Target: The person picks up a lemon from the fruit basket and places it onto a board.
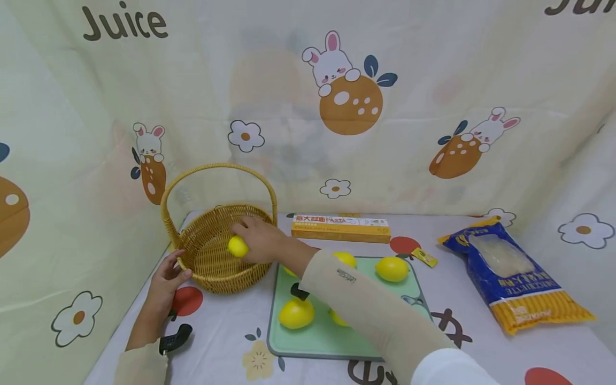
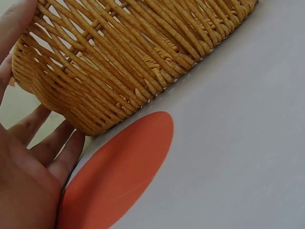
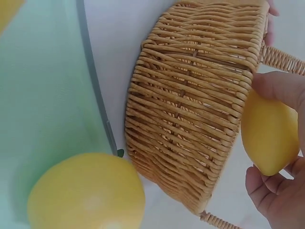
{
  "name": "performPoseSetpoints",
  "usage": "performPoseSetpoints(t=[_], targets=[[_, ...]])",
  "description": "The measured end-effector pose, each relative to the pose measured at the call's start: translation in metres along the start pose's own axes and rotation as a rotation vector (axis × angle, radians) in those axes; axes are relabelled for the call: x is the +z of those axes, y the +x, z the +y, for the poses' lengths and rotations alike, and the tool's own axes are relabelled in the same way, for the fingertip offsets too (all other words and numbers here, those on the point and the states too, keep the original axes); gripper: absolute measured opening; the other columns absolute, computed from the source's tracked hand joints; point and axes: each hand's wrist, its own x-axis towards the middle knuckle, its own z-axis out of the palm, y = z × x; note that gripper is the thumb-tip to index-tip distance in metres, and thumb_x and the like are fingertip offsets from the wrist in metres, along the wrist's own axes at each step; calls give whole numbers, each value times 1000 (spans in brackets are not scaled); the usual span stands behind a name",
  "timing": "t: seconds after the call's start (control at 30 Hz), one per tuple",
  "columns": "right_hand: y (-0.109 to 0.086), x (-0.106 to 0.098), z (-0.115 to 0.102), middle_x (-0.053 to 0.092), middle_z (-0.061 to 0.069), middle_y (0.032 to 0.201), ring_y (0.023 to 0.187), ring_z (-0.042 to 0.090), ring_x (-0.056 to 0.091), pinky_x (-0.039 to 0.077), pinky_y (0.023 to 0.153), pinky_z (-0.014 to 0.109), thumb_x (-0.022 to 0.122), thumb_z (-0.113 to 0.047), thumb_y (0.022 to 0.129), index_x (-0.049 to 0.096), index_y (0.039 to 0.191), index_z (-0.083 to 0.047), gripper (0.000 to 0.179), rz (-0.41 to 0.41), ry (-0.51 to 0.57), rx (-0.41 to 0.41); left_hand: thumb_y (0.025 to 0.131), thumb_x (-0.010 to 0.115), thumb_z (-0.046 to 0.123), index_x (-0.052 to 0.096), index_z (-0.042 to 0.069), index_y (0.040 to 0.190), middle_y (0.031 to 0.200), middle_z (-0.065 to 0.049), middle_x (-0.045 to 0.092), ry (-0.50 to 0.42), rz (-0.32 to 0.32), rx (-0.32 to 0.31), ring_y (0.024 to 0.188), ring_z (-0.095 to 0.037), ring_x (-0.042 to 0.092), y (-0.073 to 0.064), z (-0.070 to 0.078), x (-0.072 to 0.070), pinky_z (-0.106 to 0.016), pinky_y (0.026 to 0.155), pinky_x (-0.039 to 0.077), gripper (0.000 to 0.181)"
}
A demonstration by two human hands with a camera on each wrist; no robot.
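Note:
My right hand (image 1: 262, 240) grips a lemon (image 1: 238, 246) over the opening of a round wicker basket (image 1: 231, 284) with a tall arched handle. In the right wrist view the thumb and fingertips close around that lemon (image 3: 269, 133), just past the basket's rim. At the basket's near left side, my left hand (image 1: 166, 278) holds the rim. The left wrist view has its thumb and fingers around the woven wall (image 2: 124, 57). Right of the basket, several lemons (image 1: 296, 314) lie on a green cutting board (image 1: 313, 342), some partly hidden by my right sleeve.
A pasta box (image 1: 340, 229) lies behind the board, against the backdrop curtain. To its right are a small yellow packet (image 1: 424, 257) and a blue and yellow bag (image 1: 515, 272). The tablecloth (image 1: 216, 342) carries printed flowers and red spots.

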Motion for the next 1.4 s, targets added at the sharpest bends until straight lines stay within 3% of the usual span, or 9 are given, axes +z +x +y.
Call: performPoseSetpoints(t=[0.3, 0.6, 1.4], targets=[[-15, -6, 5, 37, 9, 144, 128, 27, 42, 48, 91, 37, 75, -39, 84, 45, 139, -26, 65, 11, 37, 23, 96, 63, 15, 32, 13, 150, 161, -10, 15, -13, -3, 3, 142, -39, 22, 1, -1, -2, -60, 111, 20, 62], [-37, -8, 16, 44, 2, 126, 109, 18, 45, 48, 83, 31, 75, -40, 83, 48, 135, -26, 60, 45, 70, 29, 96, 62, 16, 33, 13, 150, 161, -8, 15, -14, 0, -2, 142, -37, 23, 1, 3, 0, -58, 111, 22, 61], [-90, -17, 31, 45, 0, 126, 110, 19, 43, 47, 84, 32, 75, -39, 85, 50, 136, -28, 58, 83, 107, 23, 95, 64, 16, 34, 14, 150, 162, -9, 13, -13, 4, -12, 142, -39, 21, -1, 1, 1, -60, 111, 17, 63]])
